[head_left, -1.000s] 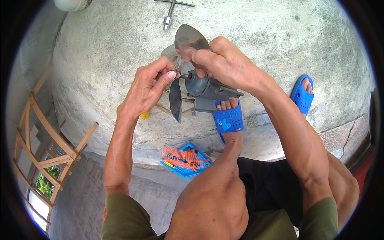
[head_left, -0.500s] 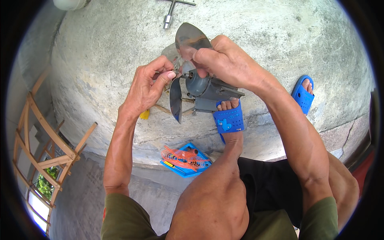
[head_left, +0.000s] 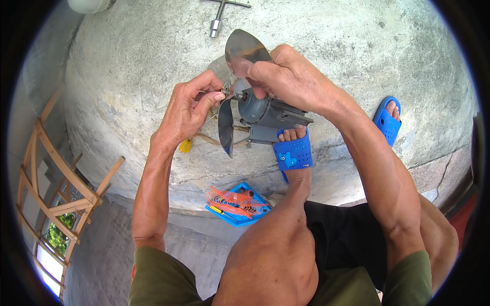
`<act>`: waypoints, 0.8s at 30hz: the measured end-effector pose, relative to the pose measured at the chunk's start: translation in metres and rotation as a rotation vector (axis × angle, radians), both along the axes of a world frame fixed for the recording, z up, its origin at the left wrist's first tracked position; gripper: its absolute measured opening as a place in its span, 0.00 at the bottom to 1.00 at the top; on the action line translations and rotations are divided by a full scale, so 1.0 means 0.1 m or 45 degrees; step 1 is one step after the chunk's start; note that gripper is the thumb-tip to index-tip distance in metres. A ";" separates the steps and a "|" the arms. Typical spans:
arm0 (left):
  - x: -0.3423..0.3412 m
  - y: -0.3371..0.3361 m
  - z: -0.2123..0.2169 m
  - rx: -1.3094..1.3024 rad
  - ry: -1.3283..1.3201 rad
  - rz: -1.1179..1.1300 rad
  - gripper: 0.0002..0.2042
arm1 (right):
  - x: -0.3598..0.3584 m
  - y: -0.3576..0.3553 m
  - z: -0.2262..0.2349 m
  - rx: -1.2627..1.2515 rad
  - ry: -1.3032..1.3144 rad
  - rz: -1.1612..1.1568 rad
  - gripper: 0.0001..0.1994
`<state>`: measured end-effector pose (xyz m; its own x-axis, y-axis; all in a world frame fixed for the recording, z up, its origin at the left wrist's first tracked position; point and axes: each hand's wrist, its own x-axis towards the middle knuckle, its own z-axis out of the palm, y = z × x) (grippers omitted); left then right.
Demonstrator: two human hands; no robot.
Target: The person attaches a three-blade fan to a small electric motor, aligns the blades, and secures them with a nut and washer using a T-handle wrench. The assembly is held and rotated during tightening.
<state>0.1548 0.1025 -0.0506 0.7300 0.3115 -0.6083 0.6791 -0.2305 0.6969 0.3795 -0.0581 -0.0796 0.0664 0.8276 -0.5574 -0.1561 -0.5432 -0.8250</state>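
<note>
Two hands: both work at the hub of a small fan motor on a rough concrete surface [head_left: 388, 46].
Surface: grey, rounded, filling the upper part of the view.
Wooden frame [head_left: 56, 178]: slatted, at the lower left, off the surface.
Motor [head_left: 265, 115]: grey housing lying on its side, just above the toes of the left foot in a blue sandal [head_left: 292, 153].
Fan blades [head_left: 226, 125]: shiny metal, one pointing up behind the right hand, one hanging down beside the left.
Right hand [head_left: 286, 76]: fingers closed over the upper blade and hub.
Left hand [head_left: 191, 104]: thumb and fingers pinching a small metal piece [head_left: 224, 92] at the shaft tip.
Blue tray [head_left: 237, 204]: holds orange wire, below the surface edge.
Socket wrench [head_left: 218, 18]: lies at the top, well apart.
</note>
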 end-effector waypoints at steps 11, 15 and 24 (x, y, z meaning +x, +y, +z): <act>-0.04 0.02 -0.02 -0.007 -0.003 0.021 0.04 | 0.01 0.03 0.06 -0.046 -0.017 -0.001 0.23; -0.02 0.02 -0.02 -0.025 0.016 0.029 0.04 | 0.02 0.02 0.05 -0.033 -0.011 0.010 0.23; -0.01 0.00 0.00 0.012 0.020 -0.003 0.05 | 0.00 0.00 0.05 -0.025 -0.012 -0.003 0.23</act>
<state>0.1541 0.1029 -0.0511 0.7212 0.3155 -0.6167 0.6893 -0.2385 0.6841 0.3790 -0.0576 -0.0749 0.0739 0.8164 -0.5727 -0.1495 -0.5587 -0.8158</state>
